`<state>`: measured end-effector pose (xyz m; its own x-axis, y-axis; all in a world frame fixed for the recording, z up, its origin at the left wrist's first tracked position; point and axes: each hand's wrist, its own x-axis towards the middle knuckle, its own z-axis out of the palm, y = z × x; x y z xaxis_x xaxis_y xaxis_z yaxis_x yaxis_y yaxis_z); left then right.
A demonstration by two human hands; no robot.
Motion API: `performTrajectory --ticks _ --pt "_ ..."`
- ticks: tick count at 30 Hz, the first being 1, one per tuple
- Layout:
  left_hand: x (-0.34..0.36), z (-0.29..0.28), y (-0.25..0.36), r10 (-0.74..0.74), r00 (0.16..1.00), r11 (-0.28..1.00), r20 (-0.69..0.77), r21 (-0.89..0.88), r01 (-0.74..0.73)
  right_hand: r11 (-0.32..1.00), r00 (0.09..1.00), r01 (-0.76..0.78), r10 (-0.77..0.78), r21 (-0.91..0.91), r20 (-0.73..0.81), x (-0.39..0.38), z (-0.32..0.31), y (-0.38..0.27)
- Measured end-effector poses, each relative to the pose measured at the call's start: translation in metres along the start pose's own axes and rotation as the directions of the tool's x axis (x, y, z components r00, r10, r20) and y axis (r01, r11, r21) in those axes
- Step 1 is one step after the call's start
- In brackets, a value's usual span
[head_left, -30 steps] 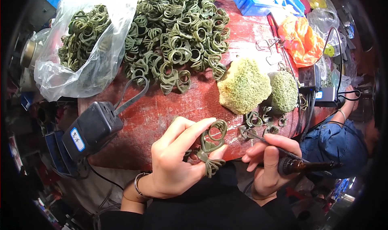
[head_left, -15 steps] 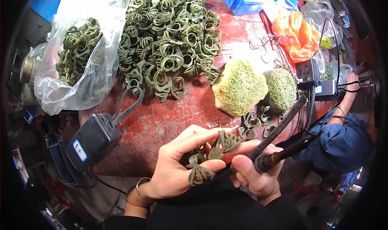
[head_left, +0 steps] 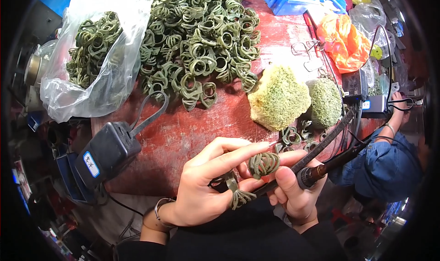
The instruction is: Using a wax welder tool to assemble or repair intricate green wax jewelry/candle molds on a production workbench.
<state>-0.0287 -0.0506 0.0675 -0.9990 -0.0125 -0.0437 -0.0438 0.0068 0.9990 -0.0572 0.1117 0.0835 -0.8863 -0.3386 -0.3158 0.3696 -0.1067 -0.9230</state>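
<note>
My left hand [head_left: 201, 185] is closed on several dull green rings with ribbed, fanned tops. One green ring [head_left: 264, 165] is pinched at its fingertips, ribbed side up; another ring [head_left: 242, 198] hangs lower by the thumb. My right hand [head_left: 300, 194] is closed on a long flat dark file [head_left: 331, 135], which slants up to the right. The same hand also grips a dark rod-like tool [head_left: 316, 173] with a brown section; its kind is unclear. The right fingertips reach the pinched ring, and the file's lower end is hidden behind the hands.
A large pile of green rings [head_left: 201, 41] covers the far red table [head_left: 183, 132]. More rings lie in a clear plastic bag [head_left: 103, 93]. Two rough greenish lumps [head_left: 282, 98] sit right of centre. A black box with a strap [head_left: 107, 153] stands left. Another person [head_left: 387, 164] is at right.
The pinched ring has turned, so its ribbed top now faces up more fully. Both hands have shifted slightly right, still holding the rings, file and rod. The whole view has shifted a little.
</note>
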Motion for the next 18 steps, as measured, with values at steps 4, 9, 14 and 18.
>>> performTrajectory --ticks 4,9,14,18 --pt "-0.0029 0.0017 -0.002 0.047 0.998 0.997 -0.042 0.061 -0.044 0.997 1.0 -0.01 0.009 0.074 0.014 0.0022 -0.0012 0.0018" --pt "-0.0038 0.0019 -0.0011 0.121 0.99 0.982 -0.076 0.157 -0.108 0.982 0.999 -0.044 0.043 0.181 0.012 0.0028 -0.0021 0.004" --pt "-0.0053 0.0046 -0.0016 0.139 0.986 0.977 -0.088 0.175 -0.122 0.988 0.998 -0.052 0.058 0.145 -0.04 0.0019 0.0008 0.0026" --pt "-0.0058 0.0035 0.0006 0.13 0.987 0.974 -0.094 0.196 -0.11 1.0 0.992 -0.008 0.005 -0.026 -0.125 0.0018 -0.0021 -0.0017"
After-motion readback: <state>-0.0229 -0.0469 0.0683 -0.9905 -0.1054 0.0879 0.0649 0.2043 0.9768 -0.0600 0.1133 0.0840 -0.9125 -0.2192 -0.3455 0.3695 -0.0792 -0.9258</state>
